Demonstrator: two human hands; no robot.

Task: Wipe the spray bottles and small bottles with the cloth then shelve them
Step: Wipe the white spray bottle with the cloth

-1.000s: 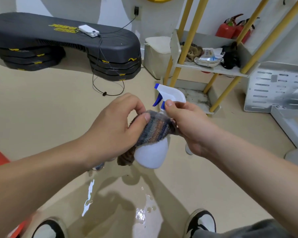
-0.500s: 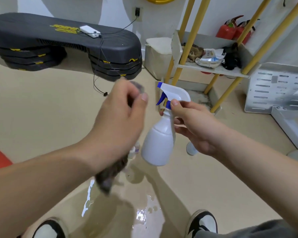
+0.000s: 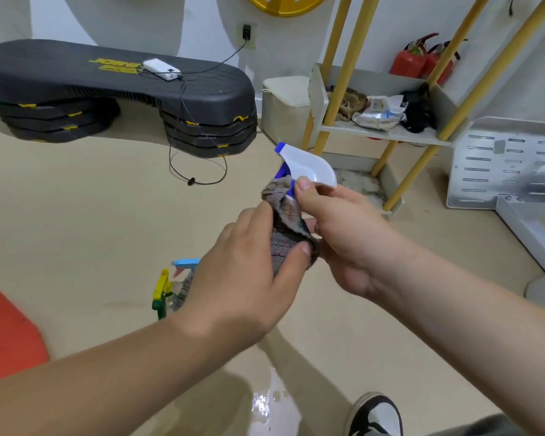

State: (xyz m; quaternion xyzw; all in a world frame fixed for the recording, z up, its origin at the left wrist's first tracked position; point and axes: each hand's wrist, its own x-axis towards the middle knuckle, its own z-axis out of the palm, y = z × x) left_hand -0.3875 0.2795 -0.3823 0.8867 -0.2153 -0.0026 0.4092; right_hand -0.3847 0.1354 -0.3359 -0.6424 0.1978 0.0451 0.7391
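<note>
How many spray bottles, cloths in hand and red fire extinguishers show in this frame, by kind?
Spray bottles: 3 (white spray bottle in the right hand; blue-topped bottle and yellow-topped bottle on the floor, partly hidden)
Cloth in the left hand: 1
Red fire extinguishers: 2
Total: 6

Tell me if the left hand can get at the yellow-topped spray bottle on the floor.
Probably not yet: the left hand grips the cloth around the white spray bottle. Nothing visible blocks the yellow-topped bottle on the floor, so once freed it likely could.
</note>
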